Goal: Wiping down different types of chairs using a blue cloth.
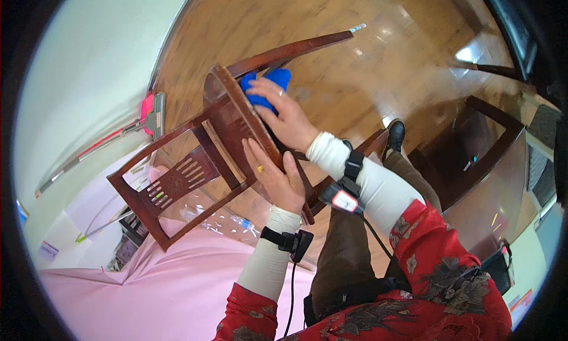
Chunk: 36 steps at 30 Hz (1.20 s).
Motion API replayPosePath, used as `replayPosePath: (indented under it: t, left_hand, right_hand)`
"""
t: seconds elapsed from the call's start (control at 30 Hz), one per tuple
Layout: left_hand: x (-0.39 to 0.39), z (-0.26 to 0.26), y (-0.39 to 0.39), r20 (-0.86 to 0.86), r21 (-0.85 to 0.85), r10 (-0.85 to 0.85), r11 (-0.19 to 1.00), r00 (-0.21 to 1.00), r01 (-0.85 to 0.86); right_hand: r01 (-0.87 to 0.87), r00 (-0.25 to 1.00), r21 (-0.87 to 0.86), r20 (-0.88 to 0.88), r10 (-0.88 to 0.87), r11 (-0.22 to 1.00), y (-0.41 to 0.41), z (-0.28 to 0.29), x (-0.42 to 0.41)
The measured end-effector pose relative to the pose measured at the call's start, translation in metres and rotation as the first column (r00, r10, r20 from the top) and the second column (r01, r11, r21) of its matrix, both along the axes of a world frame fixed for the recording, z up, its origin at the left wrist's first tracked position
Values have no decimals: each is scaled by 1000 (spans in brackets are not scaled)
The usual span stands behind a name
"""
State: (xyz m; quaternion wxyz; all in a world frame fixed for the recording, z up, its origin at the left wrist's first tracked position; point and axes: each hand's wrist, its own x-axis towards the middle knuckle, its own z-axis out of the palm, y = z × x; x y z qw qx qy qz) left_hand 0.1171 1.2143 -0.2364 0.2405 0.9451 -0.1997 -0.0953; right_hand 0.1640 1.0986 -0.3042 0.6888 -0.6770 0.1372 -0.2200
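A dark reddish-brown wooden chair (175,179) is tipped over in front of me, its slatted back pointing to the lower left and one leg reaching to the upper right. At the edge of its seat (237,97), my left hand (279,181) grips the wood, fingers on one side and thumb on the other. My right hand (286,119) presses a bright blue cloth (262,92) against the underside of the seat near the rim. Part of the cloth is hidden under my fingers, and my forearm covers some of the chair's lower frame.
Pink cloth (199,287) spreads at the lower left, with a clear plastic bottle (242,223) beside it. A red-and-grey broom (153,116) leans along the pale wall (97,43). Dark wooden furniture (483,181) stands to my right on the wood-look floor (328,92).
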Motion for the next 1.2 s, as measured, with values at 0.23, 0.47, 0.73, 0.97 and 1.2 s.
replayPosePath:
  t: [0.23,0.47,0.73,0.97,1.2]
  left_hand:
    - [0,8,-1,16,27,-3,1000,1000,2]
    - [-5,7,-11,-41,57,43,998,998,-41]
    - [-15,6,-21,-96,88,109,991,989,-101]
    - [-20,8,-29,-154,116,157,983,976,-140]
    - [-21,18,-13,-132,188,210,965,969,-184]
  right_hand:
    - [28,1000,-89,14,-27,996,-18,23,6]
    - [135,986,-108,115,-123,985,-65,6,76]
    - [-48,874,-244,-479,-78,969,-161,-97,43]
    - [-353,925,-106,-190,330,930,-114,-10,81]
    - [-438,879,-115,-260,399,891,-125,-73,89]
